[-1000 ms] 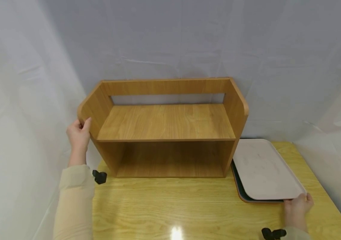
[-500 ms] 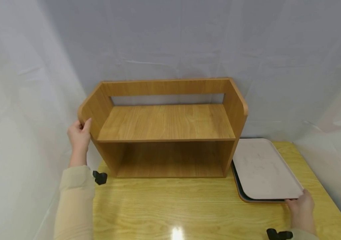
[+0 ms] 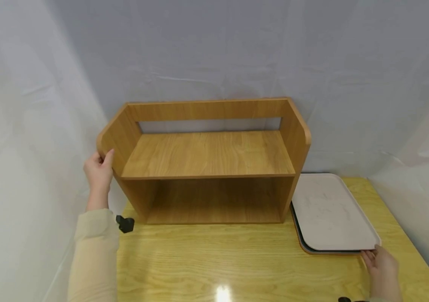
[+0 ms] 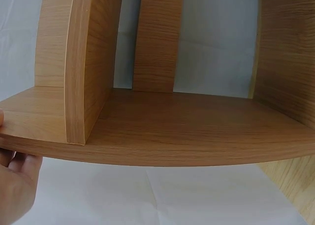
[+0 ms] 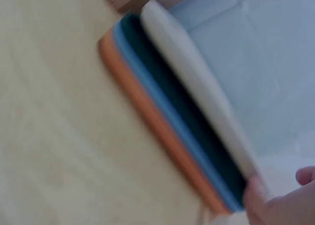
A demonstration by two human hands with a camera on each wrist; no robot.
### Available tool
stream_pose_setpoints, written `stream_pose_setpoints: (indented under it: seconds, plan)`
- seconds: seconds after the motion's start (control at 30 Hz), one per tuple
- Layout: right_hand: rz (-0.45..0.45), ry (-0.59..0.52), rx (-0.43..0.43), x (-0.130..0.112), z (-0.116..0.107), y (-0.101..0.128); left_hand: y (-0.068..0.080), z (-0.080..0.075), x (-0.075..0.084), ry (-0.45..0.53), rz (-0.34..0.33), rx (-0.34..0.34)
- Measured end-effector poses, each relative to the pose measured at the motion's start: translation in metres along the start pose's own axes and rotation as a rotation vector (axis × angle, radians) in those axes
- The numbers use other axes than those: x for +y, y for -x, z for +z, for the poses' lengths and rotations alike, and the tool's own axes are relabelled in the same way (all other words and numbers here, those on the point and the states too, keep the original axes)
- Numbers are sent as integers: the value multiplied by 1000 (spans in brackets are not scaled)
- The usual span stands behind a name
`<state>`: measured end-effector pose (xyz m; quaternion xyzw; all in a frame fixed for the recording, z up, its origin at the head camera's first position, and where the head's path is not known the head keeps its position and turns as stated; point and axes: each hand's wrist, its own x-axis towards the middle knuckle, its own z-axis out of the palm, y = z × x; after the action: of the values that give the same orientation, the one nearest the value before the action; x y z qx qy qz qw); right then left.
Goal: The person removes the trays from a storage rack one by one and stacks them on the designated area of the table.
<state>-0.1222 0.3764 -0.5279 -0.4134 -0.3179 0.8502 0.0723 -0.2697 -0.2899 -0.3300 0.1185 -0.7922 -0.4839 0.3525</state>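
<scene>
A wooden two-tier desktop shelf [image 3: 210, 153] stands on the table. My left hand [image 3: 99, 170] grips the front edge of its left side panel, with the thumb on the inner face; the left wrist view shows curled fingers [image 4: 24, 168] below that panel. At the right lies a stack of trays with a beige tray [image 3: 335, 214] on top. My right hand [image 3: 384, 266] touches the front right corner of this tray with its fingers. In the blurred right wrist view, a dark green tray [image 5: 182, 107], a blue tray [image 5: 167, 112] and an orange tray [image 5: 152, 116] lie beneath.
The wood-grain table [image 3: 214, 260] extends in front of the shelf and trays. Pale sheeting [image 3: 206, 50] hangs behind and on both sides. The tray stack lies close beside the shelf's right side panel.
The beige tray's front right corner has come down and shifted slightly left, nearer the trays below. My right hand has turned and moved a little right. The left hand keeps its grip on the shelf.
</scene>
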Motion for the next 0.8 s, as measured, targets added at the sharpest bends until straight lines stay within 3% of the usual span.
stream_pose_setpoints:
  seconds: [0.07,0.23,0.47,0.8]
  plan:
    - [-51,35,43,6,-4,0,0,0,-1,-6,-1,3]
    - [-198,-18,25,21,-16,-10,0,-1,-1,-24,-11,-5]
    - [-361,-54,66,35,-30,-44,0,-1,-1,-19,-20,-12]
    - [-442,31,237,41,-41,-84,-1,0,-3,2,8,18]
